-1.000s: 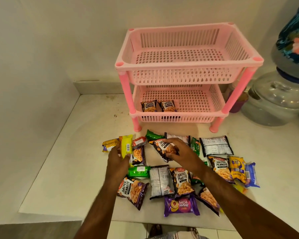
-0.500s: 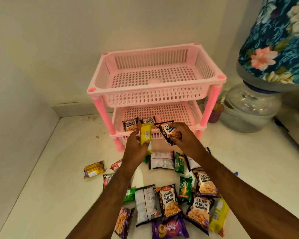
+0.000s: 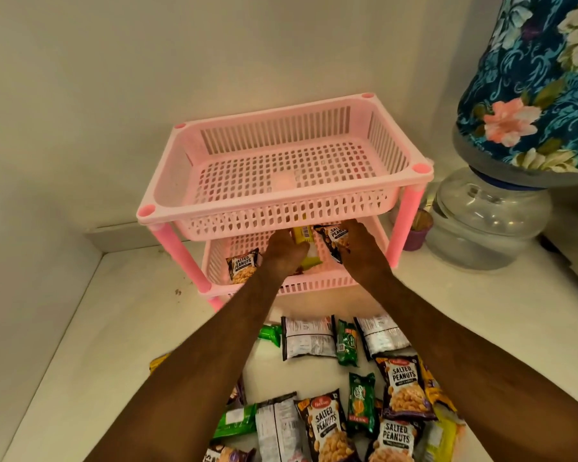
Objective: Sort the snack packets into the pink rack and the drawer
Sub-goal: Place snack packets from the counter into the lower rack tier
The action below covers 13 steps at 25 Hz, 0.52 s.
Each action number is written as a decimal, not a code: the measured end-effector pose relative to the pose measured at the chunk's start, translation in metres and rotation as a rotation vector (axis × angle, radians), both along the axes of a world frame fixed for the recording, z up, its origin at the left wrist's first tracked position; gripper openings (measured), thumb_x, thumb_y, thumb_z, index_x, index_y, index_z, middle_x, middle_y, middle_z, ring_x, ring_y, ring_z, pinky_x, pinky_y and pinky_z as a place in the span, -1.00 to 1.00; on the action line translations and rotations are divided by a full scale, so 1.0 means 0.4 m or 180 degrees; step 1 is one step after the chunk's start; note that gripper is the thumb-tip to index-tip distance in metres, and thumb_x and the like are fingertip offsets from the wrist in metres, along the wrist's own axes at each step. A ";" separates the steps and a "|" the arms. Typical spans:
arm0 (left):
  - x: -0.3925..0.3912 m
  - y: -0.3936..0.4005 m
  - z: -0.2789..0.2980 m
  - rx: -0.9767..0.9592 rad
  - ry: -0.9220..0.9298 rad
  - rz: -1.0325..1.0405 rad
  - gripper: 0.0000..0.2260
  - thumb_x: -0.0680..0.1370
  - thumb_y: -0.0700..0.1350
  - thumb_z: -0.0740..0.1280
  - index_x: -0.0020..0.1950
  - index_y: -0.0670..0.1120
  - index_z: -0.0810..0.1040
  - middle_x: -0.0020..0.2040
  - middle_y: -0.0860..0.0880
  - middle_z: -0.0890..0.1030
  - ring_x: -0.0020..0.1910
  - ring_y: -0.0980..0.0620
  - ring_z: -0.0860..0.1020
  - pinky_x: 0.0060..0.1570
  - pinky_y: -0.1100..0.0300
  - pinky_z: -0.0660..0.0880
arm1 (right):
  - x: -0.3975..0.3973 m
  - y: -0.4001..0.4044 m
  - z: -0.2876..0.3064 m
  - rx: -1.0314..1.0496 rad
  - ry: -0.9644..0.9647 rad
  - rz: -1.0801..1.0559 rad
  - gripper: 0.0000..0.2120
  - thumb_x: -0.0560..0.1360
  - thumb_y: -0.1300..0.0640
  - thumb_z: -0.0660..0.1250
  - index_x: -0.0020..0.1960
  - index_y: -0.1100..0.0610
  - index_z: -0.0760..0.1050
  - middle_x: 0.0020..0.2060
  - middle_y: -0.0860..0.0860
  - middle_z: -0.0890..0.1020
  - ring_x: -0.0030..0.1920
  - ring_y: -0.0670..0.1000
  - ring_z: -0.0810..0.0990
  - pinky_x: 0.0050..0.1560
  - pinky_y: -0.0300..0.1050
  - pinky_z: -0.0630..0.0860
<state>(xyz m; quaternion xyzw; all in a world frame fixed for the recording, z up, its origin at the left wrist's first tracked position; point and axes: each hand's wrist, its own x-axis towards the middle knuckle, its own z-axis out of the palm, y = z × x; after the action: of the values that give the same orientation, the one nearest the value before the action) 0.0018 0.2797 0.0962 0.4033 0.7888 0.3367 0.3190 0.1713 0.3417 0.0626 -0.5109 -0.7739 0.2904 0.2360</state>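
Observation:
A two-tier pink rack (image 3: 281, 211) stands against the wall. Both my hands reach into its lower shelf. My left hand (image 3: 282, 251) grips a yellow packet (image 3: 302, 234) held upright. My right hand (image 3: 361, 245) grips a dark salted peanuts packet (image 3: 334, 236). Another salted peanuts packet (image 3: 242, 268) lies at the left of the lower shelf. The top shelf holds nothing. Several loose snack packets (image 3: 327, 421) lie on the counter in front of the rack. No drawer is in view.
A water dispenser jar (image 3: 488, 221) with a blue floral cover (image 3: 534, 95) stands right of the rack. A small purple cup (image 3: 417, 233) sits between them. Walls close the back and left of the white counter (image 3: 114, 345).
Both hands lifted a packet each from the counter pile and carried them forward into the rack's lower shelf. The camera moved closer and tilted down.

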 end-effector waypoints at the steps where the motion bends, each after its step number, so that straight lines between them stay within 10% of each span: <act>1: 0.000 0.020 -0.011 -0.0051 0.0081 -0.0064 -0.65 0.53 -0.11 0.42 0.31 -0.09 0.51 0.21 -0.10 0.61 0.16 -0.12 0.60 0.14 0.06 0.55 | -0.009 0.012 -0.008 -0.0087 -0.0083 -0.0003 -0.53 0.57 0.27 0.30 0.45 0.08 0.32 0.33 0.13 0.49 0.35 0.19 0.47 0.35 0.14 0.45; 9: 0.016 0.091 -0.108 -0.0578 0.0158 -0.0559 -0.24 0.55 -0.30 0.39 0.61 -0.05 0.02 0.25 -0.28 0.56 0.12 -0.29 0.62 -0.01 -0.07 0.61 | -0.027 0.072 -0.050 -0.0387 -0.0596 0.0215 -0.66 0.55 0.28 0.33 0.30 0.13 0.41 0.25 0.15 0.48 0.26 0.22 0.50 0.22 0.18 0.51; 13: 0.015 0.100 -0.123 -0.0712 0.0541 -0.0723 -0.31 0.51 -0.33 0.39 0.57 -0.09 0.18 0.31 -0.25 0.53 0.24 -0.27 0.56 0.16 -0.08 0.57 | -0.037 0.081 -0.029 0.0022 -0.1570 0.0362 -0.71 0.55 0.13 0.39 0.24 0.19 0.48 0.21 0.14 0.49 0.27 0.21 0.46 0.22 0.11 0.48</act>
<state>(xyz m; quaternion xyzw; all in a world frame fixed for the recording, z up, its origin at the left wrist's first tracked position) 0.0079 0.3197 0.0468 0.4789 0.7949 0.1734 0.3299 0.1565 0.3742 0.0512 -0.5211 -0.8366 0.1671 0.0251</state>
